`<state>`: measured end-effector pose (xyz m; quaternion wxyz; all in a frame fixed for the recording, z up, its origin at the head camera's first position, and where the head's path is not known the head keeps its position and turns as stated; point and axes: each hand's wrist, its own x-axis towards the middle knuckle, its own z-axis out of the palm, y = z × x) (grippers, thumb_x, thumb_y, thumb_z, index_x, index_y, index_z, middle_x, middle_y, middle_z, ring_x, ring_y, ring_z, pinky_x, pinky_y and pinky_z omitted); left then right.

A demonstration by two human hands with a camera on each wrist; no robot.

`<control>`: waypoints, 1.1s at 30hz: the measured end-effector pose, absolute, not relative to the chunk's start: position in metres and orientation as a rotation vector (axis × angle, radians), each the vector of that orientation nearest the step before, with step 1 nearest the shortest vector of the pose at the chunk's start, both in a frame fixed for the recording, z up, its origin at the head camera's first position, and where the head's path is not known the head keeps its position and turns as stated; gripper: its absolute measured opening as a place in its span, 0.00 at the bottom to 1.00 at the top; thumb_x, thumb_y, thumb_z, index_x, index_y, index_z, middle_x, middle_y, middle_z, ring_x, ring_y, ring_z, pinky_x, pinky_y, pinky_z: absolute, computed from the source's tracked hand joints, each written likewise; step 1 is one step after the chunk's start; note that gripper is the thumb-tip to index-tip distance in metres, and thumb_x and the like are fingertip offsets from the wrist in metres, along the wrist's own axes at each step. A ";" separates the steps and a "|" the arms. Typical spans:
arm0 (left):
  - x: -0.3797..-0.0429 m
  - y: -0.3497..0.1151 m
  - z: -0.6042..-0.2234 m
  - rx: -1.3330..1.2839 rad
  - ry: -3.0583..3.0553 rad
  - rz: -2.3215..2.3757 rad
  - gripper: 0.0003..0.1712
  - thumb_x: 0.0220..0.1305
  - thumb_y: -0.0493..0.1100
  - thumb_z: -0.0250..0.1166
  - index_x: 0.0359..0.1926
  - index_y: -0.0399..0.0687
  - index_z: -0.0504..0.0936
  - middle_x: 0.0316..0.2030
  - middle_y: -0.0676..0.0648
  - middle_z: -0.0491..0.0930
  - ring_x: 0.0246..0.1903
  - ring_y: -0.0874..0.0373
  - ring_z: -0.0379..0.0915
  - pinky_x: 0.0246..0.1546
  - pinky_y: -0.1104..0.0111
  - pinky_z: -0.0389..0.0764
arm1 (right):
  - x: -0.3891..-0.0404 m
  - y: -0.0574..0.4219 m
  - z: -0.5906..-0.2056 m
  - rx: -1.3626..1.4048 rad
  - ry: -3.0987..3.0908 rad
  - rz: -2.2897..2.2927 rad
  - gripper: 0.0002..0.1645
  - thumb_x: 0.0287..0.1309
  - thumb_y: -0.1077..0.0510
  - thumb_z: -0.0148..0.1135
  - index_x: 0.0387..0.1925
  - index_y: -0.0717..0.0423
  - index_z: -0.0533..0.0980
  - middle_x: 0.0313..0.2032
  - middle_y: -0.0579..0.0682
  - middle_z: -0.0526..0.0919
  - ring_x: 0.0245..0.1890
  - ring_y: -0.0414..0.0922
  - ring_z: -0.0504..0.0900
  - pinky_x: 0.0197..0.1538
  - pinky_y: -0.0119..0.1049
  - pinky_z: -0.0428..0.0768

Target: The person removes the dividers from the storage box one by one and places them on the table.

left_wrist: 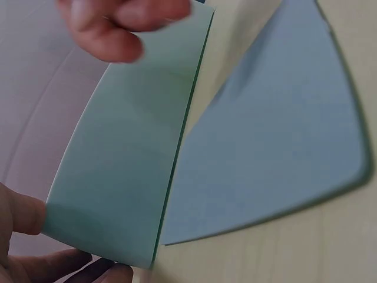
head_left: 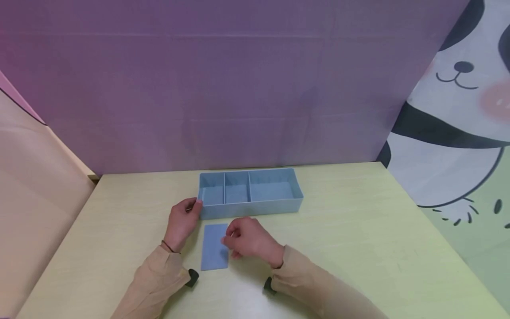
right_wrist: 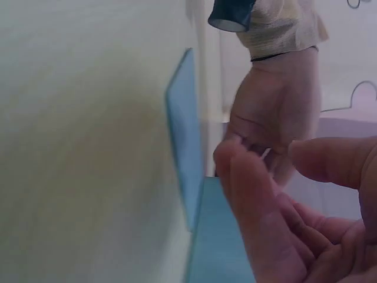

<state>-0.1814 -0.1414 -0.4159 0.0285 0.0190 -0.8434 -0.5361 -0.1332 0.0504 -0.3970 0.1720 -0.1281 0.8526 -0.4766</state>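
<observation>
A light blue divided box point(head_left: 275, 207) with three compartments stands on the table. At its left end my left hand point(head_left: 183, 221) grips the near corner; in the left wrist view its thumb point(left_wrist: 26, 213) is at the rim and its fingers touch the end wall. In front of the box lies a flat blue rectangular panel point(head_left: 213, 252). My right hand point(head_left: 251, 239) hovers over the panel's right edge. Its fingers are loosely bent with nothing between them, and the right wrist view shows a gap between thumb point(right_wrist: 330, 159) and fingers.
The pale wooden table point(head_left: 358, 230) reaches back to a purple cloth wall point(head_left: 239, 88). A panda print point(head_left: 458, 115) hangs at the right, and a light cloth point(head_left: 36, 186) at the left. Dark wrist-worn pieces show under both sleeves point(head_left: 153, 277).
</observation>
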 end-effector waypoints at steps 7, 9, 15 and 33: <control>-0.181 -0.142 -0.416 0.058 -2.600 -1.679 0.23 0.65 0.47 0.51 0.52 0.33 0.71 0.48 0.33 0.74 0.46 0.48 0.68 0.46 0.54 0.74 | -0.132 0.053 -0.386 -0.606 2.715 -1.078 0.13 0.52 0.47 0.60 0.32 0.53 0.76 0.21 0.39 0.79 0.20 0.32 0.73 0.26 0.29 0.74; -0.181 -0.143 -0.417 0.056 -2.597 -1.674 0.23 0.65 0.47 0.52 0.52 0.33 0.71 0.48 0.33 0.74 0.46 0.48 0.68 0.46 0.54 0.74 | -0.131 0.054 -0.383 -0.643 2.755 -1.034 0.15 0.52 0.47 0.60 0.34 0.53 0.77 0.22 0.39 0.79 0.22 0.31 0.72 0.28 0.29 0.74; -0.181 -0.143 -0.417 0.043 -2.603 -1.648 0.23 0.65 0.47 0.51 0.52 0.32 0.70 0.48 0.32 0.74 0.46 0.48 0.68 0.46 0.54 0.73 | -0.130 0.057 -0.372 -0.665 2.818 -0.950 0.15 0.54 0.46 0.58 0.37 0.52 0.76 0.23 0.38 0.78 0.22 0.31 0.71 0.27 0.29 0.73; -0.182 -0.144 -0.418 0.026 -2.615 -1.641 0.23 0.65 0.48 0.51 0.52 0.33 0.71 0.48 0.33 0.74 0.45 0.48 0.68 0.45 0.54 0.74 | -0.142 0.068 -0.369 -0.757 2.899 -1.126 0.17 0.55 0.49 0.59 0.44 0.53 0.74 0.42 0.50 0.78 0.41 0.43 0.72 0.42 0.35 0.76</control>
